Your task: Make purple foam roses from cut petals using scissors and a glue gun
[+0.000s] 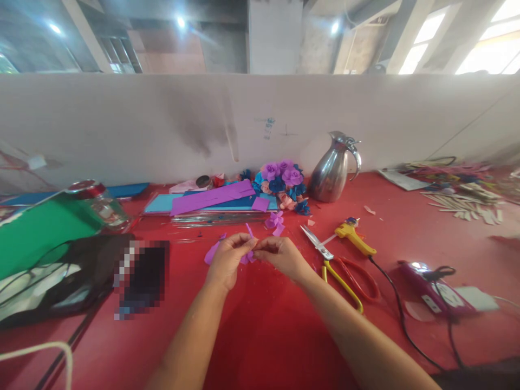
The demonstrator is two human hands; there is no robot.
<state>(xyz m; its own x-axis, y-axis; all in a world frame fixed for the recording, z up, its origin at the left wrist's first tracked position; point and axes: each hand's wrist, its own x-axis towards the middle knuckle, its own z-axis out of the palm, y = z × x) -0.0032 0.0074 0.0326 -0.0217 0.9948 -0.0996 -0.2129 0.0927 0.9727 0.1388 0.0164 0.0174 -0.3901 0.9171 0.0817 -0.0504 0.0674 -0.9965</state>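
My left hand (231,259) and my right hand (281,257) meet over the red table, fingertips almost touching. Between the left thumb and fingers a narrow purple paper strip (249,231) sticks up. My right hand is closed in a pinch at the same spot; what lies inside its fingers is hidden. Purple paper pieces (210,253) show behind and below the left hand. Just beyond the hands lies a loose purple paper flower (275,221). To the right are scissors (325,254) with one yellow and one red handle, blades apart, beside a yellow glue gun (354,238).
Behind stand a metal jug (331,170) and a heap of paper flowers (282,181). Purple sheets (213,197) lie on blue ones. At left are a glass jar (101,208) and a black bag (89,271); at right, a power strip (436,287) with cords.
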